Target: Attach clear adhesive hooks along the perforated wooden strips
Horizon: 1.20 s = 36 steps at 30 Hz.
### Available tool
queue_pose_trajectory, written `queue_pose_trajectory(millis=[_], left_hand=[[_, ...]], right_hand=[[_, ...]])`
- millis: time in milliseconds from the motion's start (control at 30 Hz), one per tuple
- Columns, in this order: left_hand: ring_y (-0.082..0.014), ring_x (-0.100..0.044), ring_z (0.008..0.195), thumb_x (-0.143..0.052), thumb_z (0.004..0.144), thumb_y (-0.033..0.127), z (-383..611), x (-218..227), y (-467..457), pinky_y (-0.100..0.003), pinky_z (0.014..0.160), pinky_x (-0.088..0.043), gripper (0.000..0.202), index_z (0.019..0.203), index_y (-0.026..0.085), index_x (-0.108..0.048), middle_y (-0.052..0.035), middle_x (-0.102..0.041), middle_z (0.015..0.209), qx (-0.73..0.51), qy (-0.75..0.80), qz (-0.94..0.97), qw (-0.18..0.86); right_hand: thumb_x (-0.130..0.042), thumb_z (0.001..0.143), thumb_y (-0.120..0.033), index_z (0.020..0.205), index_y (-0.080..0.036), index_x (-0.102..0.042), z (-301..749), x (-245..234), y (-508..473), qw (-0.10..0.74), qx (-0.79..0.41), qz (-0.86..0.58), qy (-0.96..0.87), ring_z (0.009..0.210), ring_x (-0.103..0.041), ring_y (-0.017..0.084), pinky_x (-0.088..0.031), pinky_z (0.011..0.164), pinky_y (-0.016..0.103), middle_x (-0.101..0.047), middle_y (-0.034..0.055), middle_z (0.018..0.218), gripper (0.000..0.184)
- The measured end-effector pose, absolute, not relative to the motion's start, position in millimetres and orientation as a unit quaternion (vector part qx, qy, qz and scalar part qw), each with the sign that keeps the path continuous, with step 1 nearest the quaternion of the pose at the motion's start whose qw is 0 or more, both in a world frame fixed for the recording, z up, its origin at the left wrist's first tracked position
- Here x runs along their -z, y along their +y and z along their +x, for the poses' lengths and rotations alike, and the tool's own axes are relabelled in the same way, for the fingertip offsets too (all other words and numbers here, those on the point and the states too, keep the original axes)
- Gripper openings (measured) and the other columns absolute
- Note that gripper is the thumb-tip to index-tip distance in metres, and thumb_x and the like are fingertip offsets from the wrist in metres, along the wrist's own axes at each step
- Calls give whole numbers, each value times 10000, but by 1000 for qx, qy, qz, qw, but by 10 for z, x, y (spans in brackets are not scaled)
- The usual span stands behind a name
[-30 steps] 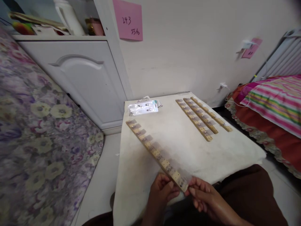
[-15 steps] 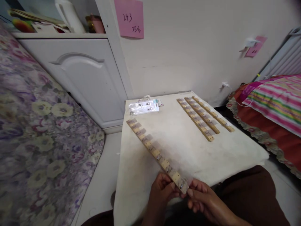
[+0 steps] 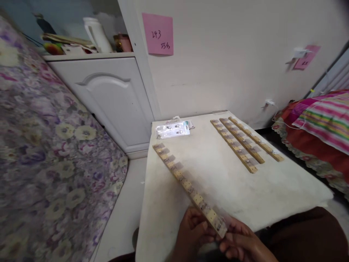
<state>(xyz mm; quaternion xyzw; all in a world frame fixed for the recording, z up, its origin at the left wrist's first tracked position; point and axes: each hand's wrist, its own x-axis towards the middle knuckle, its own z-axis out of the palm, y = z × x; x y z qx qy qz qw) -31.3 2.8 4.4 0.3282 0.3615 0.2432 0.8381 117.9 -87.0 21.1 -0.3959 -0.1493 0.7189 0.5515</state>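
A long, narrow wooden strip runs diagonally across the left half of the table, with several clear plastic squares and small metal pieces along it. Its near end sticks out over the table's front edge. My left hand is closed around that end from the left. On the other side, the bent fingers of my right hand pinch at the tip of the strip, by its last clear square. Whether they hold the wood or the plastic, I cannot tell.
Three similar strips lie side by side at the table's right. Clear plastic packets with metal pieces lie at the back left. The cloth-covered table meets the wall; a floral curtain hangs left, and a bed stands right.
The camera view has shifted, so everything sits lower and further right in the picture. Both hands stay at the strip's near end, with only slight finger movement.
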Motion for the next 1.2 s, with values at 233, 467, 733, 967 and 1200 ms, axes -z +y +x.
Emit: queue_pose_trajectory(millis=[233,467,733,967,1200], left_hand=[[-155,-639,634,-785,627,339,-296,-70,56,-257,591,-477,389,866,163,-533,-51,-680,768,-236,351,352,835],[-151,-638,616,-792,617,374,-285,-36,64,-250,582,-475,422,897,149,-570,-59,-682,758,-228,333,362,840],[-149,-631,623,-784,623,360,-280,-34,51,-254,586,-478,399,897,148,-586,-44,-668,749,-238,329,361,840],[-156,-632,638,-775,639,391,-281,-35,54,-263,586,-481,420,918,143,-582,-57,-667,778,-236,330,358,841],[-133,-607,614,-800,599,386,-257,-73,56,-230,554,-459,443,906,145,-590,-53,-671,770,-228,358,362,830]], right_hand=[[-718,737,-262,973,-158,-682,1195,-248,-875,557,-716,-391,-156,668,-620,96,-469,594,181,-661,33,805,261],[-707,755,-292,952,-160,-662,1168,-251,-871,555,-700,-417,-169,634,-616,91,-461,565,172,-663,36,805,241],[-684,780,-273,943,-152,-651,1171,-245,-884,557,-698,-417,-171,646,-619,94,-465,566,177,-652,34,817,206],[-676,772,-252,944,-145,-648,1153,-256,-874,557,-695,-422,-166,632,-630,102,-476,551,182,-656,38,819,204],[-655,759,-197,961,-145,-652,1123,-261,-856,568,-692,-422,-145,615,-631,106,-496,558,203,-666,37,812,209]])
